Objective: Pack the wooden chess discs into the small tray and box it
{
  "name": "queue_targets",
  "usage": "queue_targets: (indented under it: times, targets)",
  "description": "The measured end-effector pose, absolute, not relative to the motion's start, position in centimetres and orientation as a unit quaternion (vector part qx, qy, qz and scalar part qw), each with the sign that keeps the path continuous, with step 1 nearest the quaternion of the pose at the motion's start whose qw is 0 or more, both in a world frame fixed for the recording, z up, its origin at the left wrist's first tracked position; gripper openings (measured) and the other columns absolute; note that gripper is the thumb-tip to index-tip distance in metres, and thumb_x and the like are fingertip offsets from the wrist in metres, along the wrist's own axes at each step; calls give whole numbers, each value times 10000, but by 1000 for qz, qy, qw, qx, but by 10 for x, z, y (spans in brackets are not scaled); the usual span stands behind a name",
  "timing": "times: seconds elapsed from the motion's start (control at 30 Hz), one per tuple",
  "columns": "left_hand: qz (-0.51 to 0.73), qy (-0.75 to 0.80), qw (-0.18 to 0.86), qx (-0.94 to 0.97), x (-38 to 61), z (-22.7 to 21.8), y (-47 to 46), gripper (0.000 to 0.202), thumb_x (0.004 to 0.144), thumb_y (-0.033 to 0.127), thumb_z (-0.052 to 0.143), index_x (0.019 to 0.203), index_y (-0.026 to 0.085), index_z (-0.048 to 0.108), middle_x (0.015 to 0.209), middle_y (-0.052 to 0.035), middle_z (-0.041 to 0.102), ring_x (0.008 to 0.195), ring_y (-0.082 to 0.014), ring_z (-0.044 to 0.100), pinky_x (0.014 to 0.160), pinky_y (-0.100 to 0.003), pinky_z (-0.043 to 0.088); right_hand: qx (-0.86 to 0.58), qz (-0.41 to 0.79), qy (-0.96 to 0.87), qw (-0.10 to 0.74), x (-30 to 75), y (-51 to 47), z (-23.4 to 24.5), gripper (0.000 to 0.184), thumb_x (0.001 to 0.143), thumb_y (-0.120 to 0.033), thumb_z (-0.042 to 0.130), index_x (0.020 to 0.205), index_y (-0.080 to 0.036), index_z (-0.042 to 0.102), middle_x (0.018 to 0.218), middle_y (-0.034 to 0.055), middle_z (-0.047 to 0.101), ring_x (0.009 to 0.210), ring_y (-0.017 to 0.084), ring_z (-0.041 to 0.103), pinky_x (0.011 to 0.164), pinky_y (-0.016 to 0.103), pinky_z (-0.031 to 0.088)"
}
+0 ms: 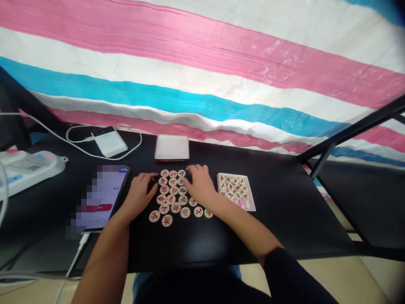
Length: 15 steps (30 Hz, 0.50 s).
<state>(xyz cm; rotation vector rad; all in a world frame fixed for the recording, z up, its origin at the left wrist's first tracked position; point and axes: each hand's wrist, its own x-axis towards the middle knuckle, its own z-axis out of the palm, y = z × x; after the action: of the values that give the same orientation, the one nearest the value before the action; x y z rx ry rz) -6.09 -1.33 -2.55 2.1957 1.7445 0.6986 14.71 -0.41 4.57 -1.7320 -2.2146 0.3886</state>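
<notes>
Round cream Chinese chess pieces [172, 190] lie face up on the black table, close together in rough rows. Most show red characters; a few in the right column show dark ones. Several looser red pieces [167, 220] sit nearer to me. My left hand [139, 195] rests at the left side of the rows, fingers curved and apart, thumb by a piece. At the right side is my right hand [200, 182], fingers apart, its thumb touching or just over a piece; it partly covers some. Right of it, a white box [249, 196] holds black-character pieces in rows and something pink.
An upturned box lid [172, 147] lies at the back. On the left are a phone [103, 202] with a charging cable, a white power bank [110, 141] with a looped cable, and a power strip [31, 169]. A striped sheet [202, 76] hangs behind the table.
</notes>
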Motion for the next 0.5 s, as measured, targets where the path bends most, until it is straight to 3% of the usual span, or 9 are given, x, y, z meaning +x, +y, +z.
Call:
queue_targets:
  times: [0.13,0.5]
  targets:
    - [235,595,127,758,-62,-26,-13,347,812,329,382,1062,130,517,928,-101,548,851,-225,522,810,-388,397,-655,130,-742,63,111,21,40,272,790,-226,483,1013,-89,558,1010,153,571,979,273,460,738,376,436]
    - [220,595,126,762,-65,-29,-9,363,800,361,386,1070,151,509,920,-106,551,847,-244,535,822,-411,394,-672,84,-735,31,148,9,47,228,796,-252,535,959,-98,575,966,151,599,949,264,479,717,348,428]
